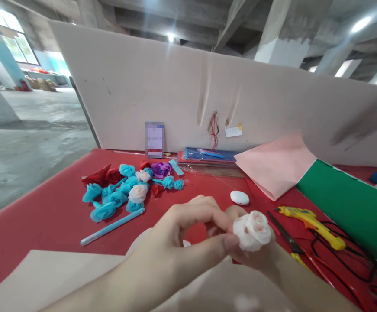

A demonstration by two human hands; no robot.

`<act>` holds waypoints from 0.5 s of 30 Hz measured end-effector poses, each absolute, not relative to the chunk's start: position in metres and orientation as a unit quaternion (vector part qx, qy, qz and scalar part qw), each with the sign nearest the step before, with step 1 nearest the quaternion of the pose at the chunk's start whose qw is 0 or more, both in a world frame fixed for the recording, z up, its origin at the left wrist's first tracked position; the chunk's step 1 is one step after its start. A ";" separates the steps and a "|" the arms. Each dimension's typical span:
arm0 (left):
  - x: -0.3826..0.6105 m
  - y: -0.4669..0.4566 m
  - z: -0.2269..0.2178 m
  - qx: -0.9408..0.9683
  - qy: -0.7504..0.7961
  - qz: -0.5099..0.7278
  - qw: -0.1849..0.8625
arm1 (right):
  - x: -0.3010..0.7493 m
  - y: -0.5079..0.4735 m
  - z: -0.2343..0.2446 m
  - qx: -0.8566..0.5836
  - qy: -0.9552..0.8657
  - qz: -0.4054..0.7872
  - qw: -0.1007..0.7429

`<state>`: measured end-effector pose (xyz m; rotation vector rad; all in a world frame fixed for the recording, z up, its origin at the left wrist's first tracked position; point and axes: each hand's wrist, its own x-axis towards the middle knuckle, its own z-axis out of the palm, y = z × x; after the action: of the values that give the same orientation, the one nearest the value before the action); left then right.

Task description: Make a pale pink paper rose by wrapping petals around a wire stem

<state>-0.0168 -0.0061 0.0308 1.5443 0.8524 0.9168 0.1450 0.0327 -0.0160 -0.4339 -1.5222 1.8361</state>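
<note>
A small white paper rose (253, 229) with tightly rolled petals is between my two hands, its face turned up and to the right. My left hand (188, 236) pinches the rose's left edge between thumb and forefinger. My right hand (262, 260) is behind and under the flower, its fingers partly hidden, and grips its base. Pale paper (65, 271) lies below my forearms. Left of centre is a heap of blue paper roses (115, 198), mixed with pink roses (138, 193), red flowers (113, 175) and a purple flower (162, 169).
Right of my hands are a yellow glue gun (314, 225) with a black cord, scissors (288, 238) and a green board (347, 203). A white oval case (239, 197) and a light-blue pen (112, 226) lie on the red table (55, 208). A pale partition (143, 86) stands behind.
</note>
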 end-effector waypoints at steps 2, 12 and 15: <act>-0.016 -0.006 0.030 0.658 0.356 0.388 0.538 | 0.143 0.033 -0.017 -0.126 -0.559 0.733 0.365; -0.016 -0.006 0.037 0.762 0.339 0.489 0.255 | 0.136 0.032 -0.020 -0.003 -0.461 0.812 0.358; -0.021 -0.005 0.038 0.772 0.333 0.531 0.111 | 0.134 0.029 -0.021 0.017 -0.439 0.830 0.343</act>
<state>-0.0210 -0.0049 0.0375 2.2675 0.9773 1.5586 0.1338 0.0288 -0.0212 0.0439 -1.1407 2.1583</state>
